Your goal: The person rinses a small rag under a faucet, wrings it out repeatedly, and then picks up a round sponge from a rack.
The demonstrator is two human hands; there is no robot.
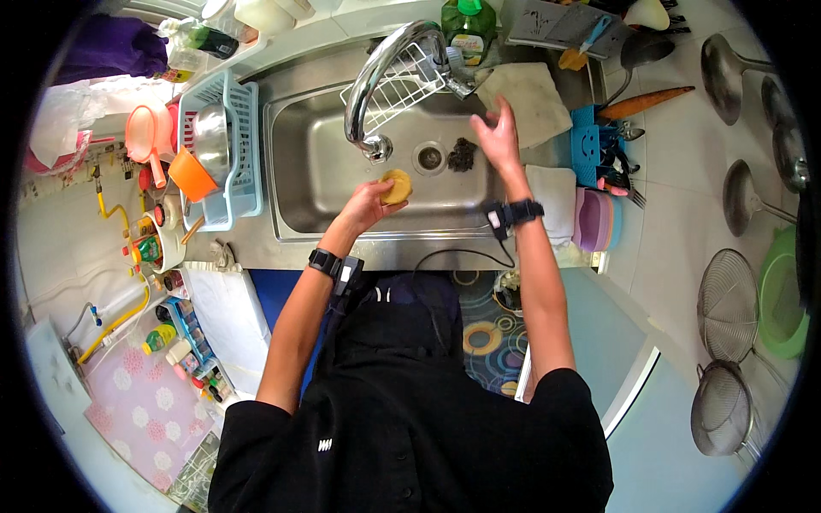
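My left hand [369,206] holds a round yellow sponge [396,186] over the front middle of the stainless steel sink [314,144]. Over the sink's right side, my right hand [499,138] is raised with fingers apart and nothing in it, near a beige cloth [529,102]. A dark clump [462,155], perhaps a scouring pad, lies in the basin just right of the drain [429,158]. The chrome faucet [362,77] arches over the basin, its spout above and left of the sponge. No water stream can be made out.
A white wire rack [397,96] sits behind the faucet. Left of the sink stands a blue dish basket [253,154] with a steel bowl. On the right are a folded white cloth [550,199], a blue utensil holder [584,147] and stacked plastic bowls [593,219]. A green soap bottle [468,32] stands behind.
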